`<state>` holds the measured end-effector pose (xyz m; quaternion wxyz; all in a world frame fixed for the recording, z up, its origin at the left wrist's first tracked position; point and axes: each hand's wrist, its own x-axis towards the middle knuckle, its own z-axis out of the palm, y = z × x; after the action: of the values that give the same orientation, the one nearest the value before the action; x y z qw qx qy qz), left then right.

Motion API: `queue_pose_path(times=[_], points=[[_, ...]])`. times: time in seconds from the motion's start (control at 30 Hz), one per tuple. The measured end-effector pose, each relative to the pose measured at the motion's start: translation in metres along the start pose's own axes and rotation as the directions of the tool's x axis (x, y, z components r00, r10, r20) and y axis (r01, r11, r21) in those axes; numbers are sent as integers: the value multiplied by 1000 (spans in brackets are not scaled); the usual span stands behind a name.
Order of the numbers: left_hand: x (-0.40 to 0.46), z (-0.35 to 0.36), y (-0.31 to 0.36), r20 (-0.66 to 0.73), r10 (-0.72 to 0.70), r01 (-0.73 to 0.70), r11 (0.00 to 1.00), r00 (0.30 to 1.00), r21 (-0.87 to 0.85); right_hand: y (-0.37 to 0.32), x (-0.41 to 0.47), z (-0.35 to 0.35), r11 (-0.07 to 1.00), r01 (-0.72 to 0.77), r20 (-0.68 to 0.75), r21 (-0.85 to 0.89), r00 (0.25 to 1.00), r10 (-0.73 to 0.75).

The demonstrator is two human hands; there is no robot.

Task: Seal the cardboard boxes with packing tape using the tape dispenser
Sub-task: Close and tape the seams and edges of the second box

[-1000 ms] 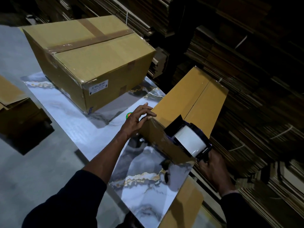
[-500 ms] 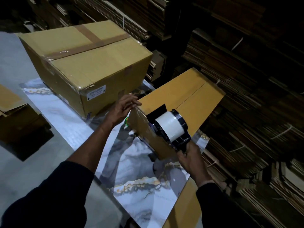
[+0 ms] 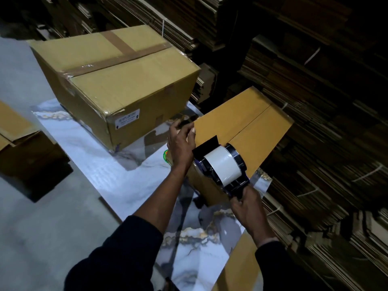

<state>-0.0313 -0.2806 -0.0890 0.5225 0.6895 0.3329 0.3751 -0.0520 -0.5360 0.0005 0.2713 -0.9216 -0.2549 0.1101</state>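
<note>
1. Long flat tan cardboard box (image 3: 247,124) lying on the marble-patterned sheet (image 3: 117,171), centre seam untaped.
2. Black tape dispenser with white roll (image 3: 222,166) at its near end, gripped by right hand (image 3: 249,208).
3. Left hand (image 3: 180,143) curled over near left corner.
4. Large taped brown carton (image 3: 117,80) behind.

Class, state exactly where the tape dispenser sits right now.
In the head view, right of centre, the tape dispenser rests at the near end of the narrow box, over its centre seam, its handle gripped by the right hand.
</note>
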Motion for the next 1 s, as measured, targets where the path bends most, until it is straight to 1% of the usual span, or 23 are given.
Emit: queue_pose_path(times=[0.07, 0.13, 0.27, 0.43, 0.53, 0.73, 0.9, 1.0], points=[[-2, 10, 5, -80, -89, 87, 996, 993, -28, 2, 0, 1, 1000, 8, 0, 13, 1000, -8], [-4, 14, 3, -99, -128, 120, 989, 987, -83, 3, 1, 2, 1000, -8, 2, 15, 1000, 8], [-1, 15, -14, -71, -103, 92, 986, 992, -139, 4, 6, 4, 999, -31, 8, 21, 999, 31], [13, 7, -19, -11, -77, 75, 985, 997, -156, -3, 15, 10, 999, -9, 8, 34, 1000, 9], [13, 5, -19, 2, -77, 77, 983, 997, -169, -5, 14, 10, 999, 32, -21, 0, 999, -32], [11, 4, -14, 15, -76, 78, 984, 997, -159, -1, 9, 3, 993, 69, -29, -101, 997, -72], [10, 4, -8, 26, -125, 127, 983, 992, -134, 48, -20, -11, 987, 34, -21, -158, 999, -38], [9, 3, -6, 18, -126, 128, 985, 992, -118, 71, -32, -13, 990, 29, -21, -141, 999, -32]])
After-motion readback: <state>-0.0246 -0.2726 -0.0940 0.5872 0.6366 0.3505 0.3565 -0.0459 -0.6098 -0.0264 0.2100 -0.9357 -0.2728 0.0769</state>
